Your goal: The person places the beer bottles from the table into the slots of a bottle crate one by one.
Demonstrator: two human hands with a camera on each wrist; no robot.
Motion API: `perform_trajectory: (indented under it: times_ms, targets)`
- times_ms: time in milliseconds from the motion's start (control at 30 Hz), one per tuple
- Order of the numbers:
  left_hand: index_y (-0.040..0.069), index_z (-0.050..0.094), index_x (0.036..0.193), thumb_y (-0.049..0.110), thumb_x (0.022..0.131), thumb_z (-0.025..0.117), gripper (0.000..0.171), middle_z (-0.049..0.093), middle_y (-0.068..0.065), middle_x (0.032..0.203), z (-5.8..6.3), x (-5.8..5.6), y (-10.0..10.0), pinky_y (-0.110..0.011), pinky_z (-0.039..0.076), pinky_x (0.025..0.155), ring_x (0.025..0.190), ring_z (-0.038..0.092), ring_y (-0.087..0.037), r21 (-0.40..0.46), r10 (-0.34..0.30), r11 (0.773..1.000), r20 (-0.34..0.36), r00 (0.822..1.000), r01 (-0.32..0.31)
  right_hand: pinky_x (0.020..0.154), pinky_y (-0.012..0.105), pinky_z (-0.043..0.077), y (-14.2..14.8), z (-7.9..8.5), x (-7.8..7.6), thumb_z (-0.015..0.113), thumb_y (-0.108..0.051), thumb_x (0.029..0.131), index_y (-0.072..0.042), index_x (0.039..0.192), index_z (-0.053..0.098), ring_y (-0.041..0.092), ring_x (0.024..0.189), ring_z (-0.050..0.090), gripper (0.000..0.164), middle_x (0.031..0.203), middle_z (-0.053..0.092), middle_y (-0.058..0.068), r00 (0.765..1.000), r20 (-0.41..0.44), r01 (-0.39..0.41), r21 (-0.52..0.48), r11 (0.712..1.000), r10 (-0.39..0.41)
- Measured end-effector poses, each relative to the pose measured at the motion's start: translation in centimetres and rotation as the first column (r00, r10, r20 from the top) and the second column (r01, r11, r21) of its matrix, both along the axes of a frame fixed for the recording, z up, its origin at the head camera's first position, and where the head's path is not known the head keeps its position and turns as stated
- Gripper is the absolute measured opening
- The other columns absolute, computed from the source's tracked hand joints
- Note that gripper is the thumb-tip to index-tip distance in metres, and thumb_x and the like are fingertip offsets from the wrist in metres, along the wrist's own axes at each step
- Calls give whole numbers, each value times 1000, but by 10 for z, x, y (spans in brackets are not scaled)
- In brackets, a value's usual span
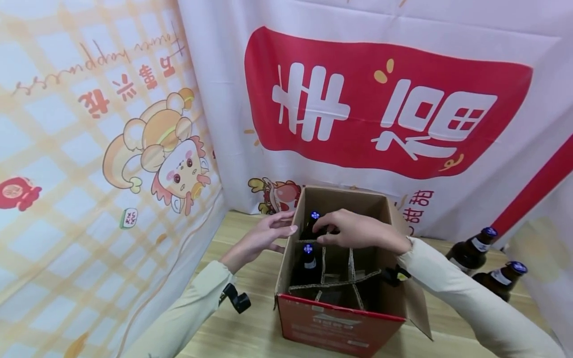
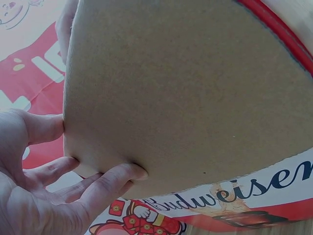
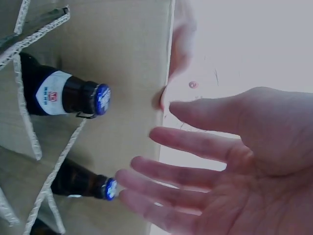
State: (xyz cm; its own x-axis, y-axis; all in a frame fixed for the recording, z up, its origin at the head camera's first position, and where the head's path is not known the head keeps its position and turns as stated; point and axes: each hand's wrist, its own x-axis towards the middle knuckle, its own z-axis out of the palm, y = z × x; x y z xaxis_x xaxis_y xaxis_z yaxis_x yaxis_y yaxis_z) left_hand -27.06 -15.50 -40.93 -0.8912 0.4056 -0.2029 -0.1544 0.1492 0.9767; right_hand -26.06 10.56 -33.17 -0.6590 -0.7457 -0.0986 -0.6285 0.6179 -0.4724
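An open cardboard box (image 1: pixel 342 325) with a red printed outside stands on the wooden table, cardboard dividers (image 1: pixel 322 285) splitting its inside into compartments. Dark beer bottles with blue caps stand in it: one bottle (image 1: pixel 309 261) in a left compartment, another bottle (image 1: pixel 313 219) behind it. My left hand (image 1: pixel 264 236) rests against the box's left side, fingertips touching the brown cardboard flap (image 2: pixel 186 98). Over the back compartments hangs my right hand (image 1: pixel 353 228), fingers spread and holding nothing in the right wrist view, fingertips beside a blue bottle cap (image 3: pixel 111 188).
Two more dark bottles, a farther bottle (image 1: pixel 467 253) and a nearer bottle (image 1: pixel 497 281), stand on the table right of the box. A flap (image 1: pixel 418 308) juts out on the box's right side. Printed cloth (image 1: pixel 233 124) hangs behind and to the left.
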Motion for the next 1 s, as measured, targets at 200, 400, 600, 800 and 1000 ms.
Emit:
perform_trajectory:
  times_ms: [200,400,600,800,1000]
  targets:
    - [19,43,160,29,103,68,63,47,-19,160,-3,0,0,-48,63,92,138,54,-39,-5,8,1000,3,1000,-8,71,24,58,21,-6,1,69,-12,100,-5,121,74,9,76,61,22,108,75,6,998,-15,51,-122,991,-53]
    - [18,42,160,27,104,67,62,47,-20,159,-3,1,-1,-47,63,91,139,53,-39,-1,5,1000,-9,1000,-5,78,30,61,41,-5,2,70,-12,100,-5,117,75,14,85,66,18,108,77,8,989,-46,126,-214,969,-139]
    - [18,42,161,28,104,67,63,46,-20,160,-2,0,2,-48,62,92,139,53,-39,1,-12,1000,-11,1000,12,74,27,59,62,-10,5,71,-12,100,-7,113,77,14,82,65,16,103,77,6,970,-83,196,-285,938,-228]
    - [17,41,161,27,103,67,63,45,-20,161,-4,0,3,-47,63,91,139,53,-40,7,-15,1000,-7,1000,15,73,24,58,84,-17,11,71,-11,99,-9,115,77,16,84,68,17,105,78,6,942,-88,274,-358,893,-324]
    - [17,40,162,26,103,67,65,42,-20,163,-4,0,-1,-49,62,92,139,53,-41,3,-11,1000,-23,1000,11,79,23,63,104,-26,15,68,-8,101,-4,120,75,8,88,74,20,110,78,14,915,-40,340,-462,819,-402]
